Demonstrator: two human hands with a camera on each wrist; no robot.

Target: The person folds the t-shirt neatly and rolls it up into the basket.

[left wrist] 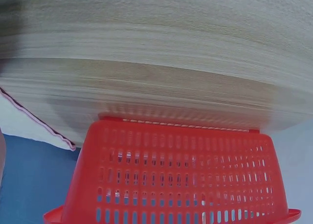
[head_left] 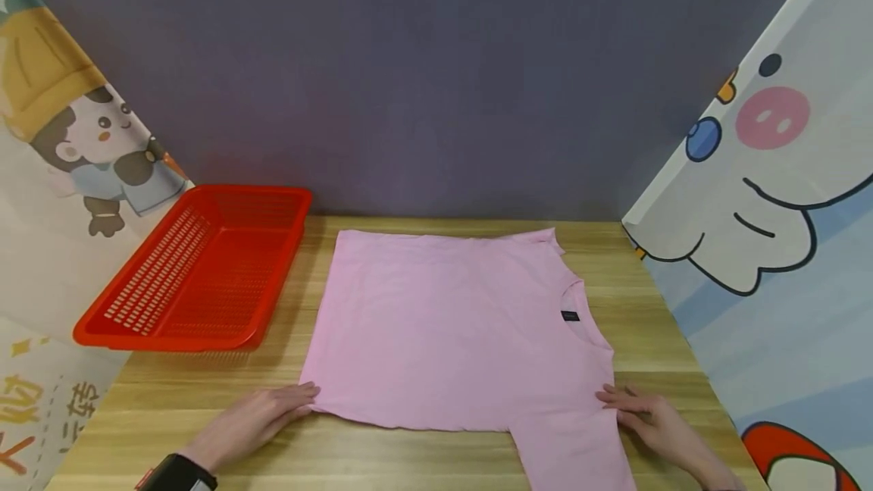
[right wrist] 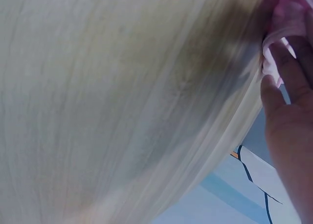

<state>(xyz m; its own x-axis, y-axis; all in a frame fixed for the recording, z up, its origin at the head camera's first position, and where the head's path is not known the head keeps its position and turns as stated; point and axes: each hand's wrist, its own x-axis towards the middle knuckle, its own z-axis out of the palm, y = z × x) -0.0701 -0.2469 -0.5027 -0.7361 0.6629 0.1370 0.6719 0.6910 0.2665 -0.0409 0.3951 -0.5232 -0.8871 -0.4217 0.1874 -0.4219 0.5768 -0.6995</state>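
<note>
A pink T-shirt [head_left: 443,324] lies spread flat on its side, collar to the right and hem to the left. One sleeve points toward the person; a black label [head_left: 570,316] shows inside the neckline. The left hand [head_left: 255,419] touches the near corner of the hem with outstretched fingertips. At the near shoulder, the fingers of the right hand [head_left: 651,423] rest on the shirt's edge, the thumb held apart from them. In the right wrist view, the right hand [right wrist: 291,121] reaches its fairly straight fingers to the pink cloth [right wrist: 288,23].
A red plastic basket [head_left: 228,271] with slotted sides stands at the left of the wooden table [head_left: 382,461]. A dark grey panel [head_left: 436,82] rises behind the table. Cartoon-printed sheets flank it on the left [head_left: 41,248] and right [head_left: 839,264].
</note>
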